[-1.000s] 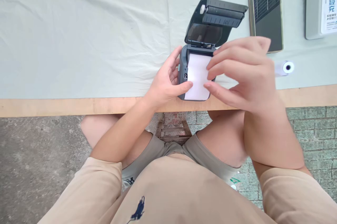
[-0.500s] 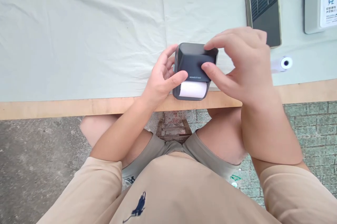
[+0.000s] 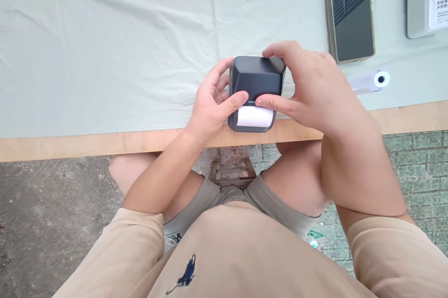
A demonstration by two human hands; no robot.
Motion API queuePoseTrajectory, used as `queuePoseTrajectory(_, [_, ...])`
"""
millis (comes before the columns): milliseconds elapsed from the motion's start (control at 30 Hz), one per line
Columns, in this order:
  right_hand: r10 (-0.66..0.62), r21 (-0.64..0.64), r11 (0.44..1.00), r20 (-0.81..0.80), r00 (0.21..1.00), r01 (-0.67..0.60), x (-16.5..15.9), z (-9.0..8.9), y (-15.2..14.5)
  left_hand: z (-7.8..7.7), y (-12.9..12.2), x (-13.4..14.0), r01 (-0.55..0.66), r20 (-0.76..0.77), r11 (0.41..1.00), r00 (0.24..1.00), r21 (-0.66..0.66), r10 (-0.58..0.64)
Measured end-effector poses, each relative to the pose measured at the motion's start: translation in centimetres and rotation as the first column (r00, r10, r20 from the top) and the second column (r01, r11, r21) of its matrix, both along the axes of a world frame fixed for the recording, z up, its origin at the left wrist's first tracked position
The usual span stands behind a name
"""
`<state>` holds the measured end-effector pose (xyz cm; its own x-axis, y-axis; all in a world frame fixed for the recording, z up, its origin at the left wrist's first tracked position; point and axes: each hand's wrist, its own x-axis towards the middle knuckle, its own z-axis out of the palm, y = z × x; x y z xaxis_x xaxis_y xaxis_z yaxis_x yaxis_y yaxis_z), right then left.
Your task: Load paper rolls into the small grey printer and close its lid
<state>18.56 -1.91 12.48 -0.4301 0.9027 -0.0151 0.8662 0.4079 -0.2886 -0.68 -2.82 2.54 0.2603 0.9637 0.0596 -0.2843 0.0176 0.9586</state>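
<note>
A dark label printer (image 3: 259,81) is held between my two hands above the wooden edge of the table. White label paper (image 3: 255,116) shows in the slot at its near end. My left hand (image 3: 217,97) wraps its left side, thumb on the top face and fingers along the side, partly hidden. My right hand (image 3: 311,81) grips it from the right, with the thumb across the lettering and the index finger over the far edge; its other fingers are hidden behind the hand.
On the pale cloth (image 3: 105,55) at right lie a phone (image 3: 352,15) in a clear case, a white roll (image 3: 371,81) lying on its side, and a grey-white box (image 3: 420,3) with printed text. The wooden table edge (image 3: 87,144) runs in front of my knees.
My right hand has moved left and closed onto the printer; its thumb now covers part of the lettering and its index finger reaches the far edge. My left hand keeps its grip.
</note>
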Motion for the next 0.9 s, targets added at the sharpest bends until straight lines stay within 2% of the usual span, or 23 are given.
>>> queuePoseTrajectory(167, [0.081, 0.041, 0.996, -0.158, 0.984, -0.075, 0.9, 0.4, -0.1, 0.1, -0.2, 0.0, 0.008, 0.054, 0.991, 0.999, -0.13, -0.001])
queuePoseTrajectory(233, [0.117, 0.048, 0.993, -0.193, 0.974, -0.109, 1.3, 0.4, -0.1, -0.2, 0.0, -0.1, 0.019, 0.065, 0.992, 0.998, -0.122, -0.011])
queuePoseTrajectory(367, [0.134, 0.039, 0.991, -0.178, 0.975, -0.129, 1.6, 0.1, 0.1, -0.7, 0.5, -0.6, 0.074, 0.09, 0.992, 0.994, -0.105, -0.064])
queuePoseTrajectory(533, [0.153, 0.007, 0.988, -0.206, 0.967, -0.155, 1.5, 0.1, 0.1, 0.0, 0.6, -1.1, 0.139, 0.078, 0.977, 0.989, -0.16, -0.128])
queuePoseTrajectory(633, [0.188, 0.005, 0.981, -0.214, 0.959, -0.191, 1.6, 0.4, 0.1, 0.1, 0.5, -1.3, 0.145, 0.046, 0.977, 0.989, -0.155, -0.139])
queuePoseTrajectory(700, [0.211, 0.049, 0.978, -0.202, 0.957, -0.205, 1.5, 0.5, 0.0, -0.1, 0.6, -1.3, 0.131, 0.03, 0.982, 0.991, -0.138, -0.129])
queuePoseTrajectory(733, [0.194, 0.115, 0.978, -0.207, 0.959, -0.173, 1.5, 0.4, -0.1, -0.3, 0.6, -1.3, 0.118, 0.033, 0.986, 0.993, -0.122, -0.114])
queuePoseTrajectory(800, [0.062, 0.318, 0.947, -0.291, 0.955, 0.036, 1.4, 0.3, -0.3, -0.6, 0.7, -1.3, 0.082, 0.048, 0.992, 0.996, -0.093, -0.078])
queuePoseTrajectory(867, [-0.071, 0.473, 0.829, -0.441, 0.895, 0.299, 1.2, 0.2, -0.6, -0.6, 0.8, -1.2, 0.05, 0.048, 0.995, 0.998, -0.09, -0.046])
queuePoseTrajectory(900, [-0.081, 0.493, 0.796, -0.486, 0.87, 0.35, 1.1, 0.2, -0.7, -0.5, 0.8, -1.2, 0.041, 0.038, 0.995, 0.999, -0.095, -0.038])
